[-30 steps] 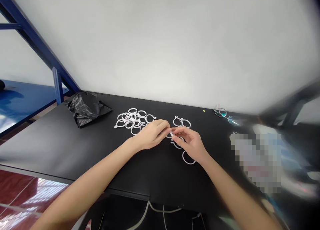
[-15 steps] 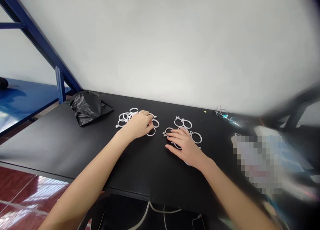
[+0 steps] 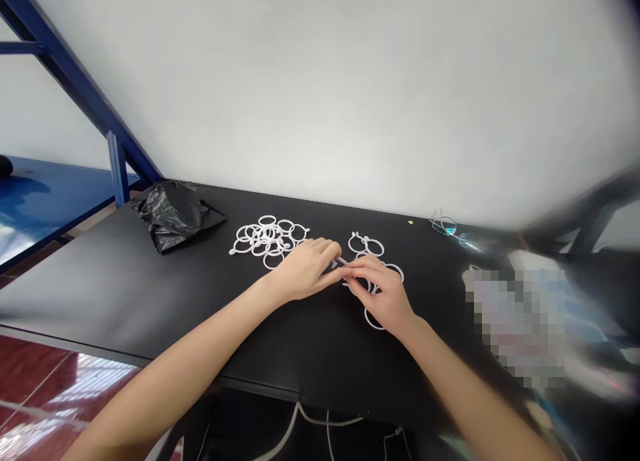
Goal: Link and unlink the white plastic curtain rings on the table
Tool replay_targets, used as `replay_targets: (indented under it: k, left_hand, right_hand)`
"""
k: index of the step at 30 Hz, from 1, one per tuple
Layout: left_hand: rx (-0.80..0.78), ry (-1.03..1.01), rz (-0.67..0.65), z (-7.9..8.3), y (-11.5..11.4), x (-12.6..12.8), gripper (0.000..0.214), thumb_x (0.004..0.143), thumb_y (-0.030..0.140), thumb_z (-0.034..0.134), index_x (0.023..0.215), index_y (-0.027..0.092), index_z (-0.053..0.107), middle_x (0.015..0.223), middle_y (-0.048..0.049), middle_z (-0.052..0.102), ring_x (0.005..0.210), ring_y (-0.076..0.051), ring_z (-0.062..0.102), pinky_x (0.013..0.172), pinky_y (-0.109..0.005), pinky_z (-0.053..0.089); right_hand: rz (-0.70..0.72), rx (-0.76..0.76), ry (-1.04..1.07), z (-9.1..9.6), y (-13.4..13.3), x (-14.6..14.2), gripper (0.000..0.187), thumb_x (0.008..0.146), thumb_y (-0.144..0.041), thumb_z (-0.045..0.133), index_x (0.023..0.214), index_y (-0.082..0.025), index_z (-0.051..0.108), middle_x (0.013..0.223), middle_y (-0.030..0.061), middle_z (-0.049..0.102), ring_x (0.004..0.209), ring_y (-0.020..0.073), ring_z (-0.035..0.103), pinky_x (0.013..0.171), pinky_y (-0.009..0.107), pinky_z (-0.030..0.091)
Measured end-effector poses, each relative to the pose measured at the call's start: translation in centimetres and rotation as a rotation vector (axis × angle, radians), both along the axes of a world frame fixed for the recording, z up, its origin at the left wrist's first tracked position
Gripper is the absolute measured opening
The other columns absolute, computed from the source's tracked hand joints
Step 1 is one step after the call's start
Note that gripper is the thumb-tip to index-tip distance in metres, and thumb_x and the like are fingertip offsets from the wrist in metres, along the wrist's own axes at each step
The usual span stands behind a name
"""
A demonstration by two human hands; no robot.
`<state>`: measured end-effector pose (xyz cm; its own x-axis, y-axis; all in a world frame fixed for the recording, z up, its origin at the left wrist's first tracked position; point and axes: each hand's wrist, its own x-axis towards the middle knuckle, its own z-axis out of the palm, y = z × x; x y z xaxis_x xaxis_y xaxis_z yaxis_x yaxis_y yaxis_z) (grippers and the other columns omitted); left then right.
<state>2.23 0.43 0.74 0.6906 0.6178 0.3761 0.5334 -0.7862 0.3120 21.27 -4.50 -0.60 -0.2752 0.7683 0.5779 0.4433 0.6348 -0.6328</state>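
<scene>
My left hand [image 3: 306, 269] and my right hand [image 3: 383, 292] meet at the middle of the black table [image 3: 100, 281]. Their fingertips pinch one white plastic ring [image 3: 341, 263] between them, most of it hidden by the fingers. A heap of several loose white rings [image 3: 267, 237] lies just behind my left hand. A smaller group of white rings [image 3: 369, 247] lies behind and under my right hand, with one ring [image 3: 371, 321] showing near my right wrist.
A crumpled black plastic bag [image 3: 175, 214] lies at the table's back left. Eyeglasses [image 3: 447, 229] rest at the back right by the white wall. A blurred patch covers the right side. Blue metal framing stands at the left. Cables hang below the front edge.
Half a second ago my left hand reached into the heap and my right hand lay flat on the table. Both hands have since come together, pinching a ring.
</scene>
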Motion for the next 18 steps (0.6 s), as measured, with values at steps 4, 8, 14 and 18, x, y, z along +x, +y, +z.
replay_targets:
  k: [4,8,14,18]
  left_hand:
    - [-0.035,-0.023,-0.053,-0.6,-0.6,0.6,0.035,0.103,0.033,0.022,0.083,0.018,0.047,0.076,-0.0033,0.056,0.066,-0.017,0.051,0.067,-0.031,0.042]
    - [-0.191,-0.197,-0.034,-0.6,-1.2,1.0,0.026,0.102,0.027,0.027,0.087,0.019,0.046,0.077,-0.0014,0.055,0.066,-0.014,0.051,0.064,-0.026,0.042]
    - [-0.354,-0.395,-0.046,-0.9,-1.9,1.5,0.013,0.101,0.024,0.033,0.106,0.02,0.045,0.077,0.0019,0.058,0.063,-0.01,0.053,0.062,-0.023,0.044]
    - [-0.272,-0.423,-0.058,-1.2,-1.9,1.5,0.012,0.1,0.022,0.036,0.107,0.02,0.046,0.078,0.0007,0.061,0.066,-0.011,0.058,0.063,-0.023,0.046]
  right_hand:
    - [0.003,-0.059,0.097,0.4,-0.4,0.0,0.01,0.088,-0.018,0.061,0.087,-0.025,0.068,0.083,0.0025,0.071,0.073,0.0187,0.065,0.068,0.036,0.054]
    - [-0.074,-0.155,0.122,0.2,-0.5,0.1,0.003,0.085,-0.023,0.066,0.087,-0.025,0.068,0.076,0.0006,0.067,0.069,0.0175,0.063,0.068,0.034,0.053]
    - [-0.093,-0.26,0.202,0.0,-0.3,0.1,0.014,0.084,-0.034,0.068,0.093,-0.023,0.066,0.094,0.0052,0.069,0.09,0.0225,0.066,0.085,0.039,0.054]
    - [0.001,-0.493,0.274,0.0,-0.2,0.3,0.026,0.09,-0.043,0.058,0.101,-0.021,0.067,0.089,0.0052,0.069,0.081,0.0203,0.067,0.073,0.034,0.057]
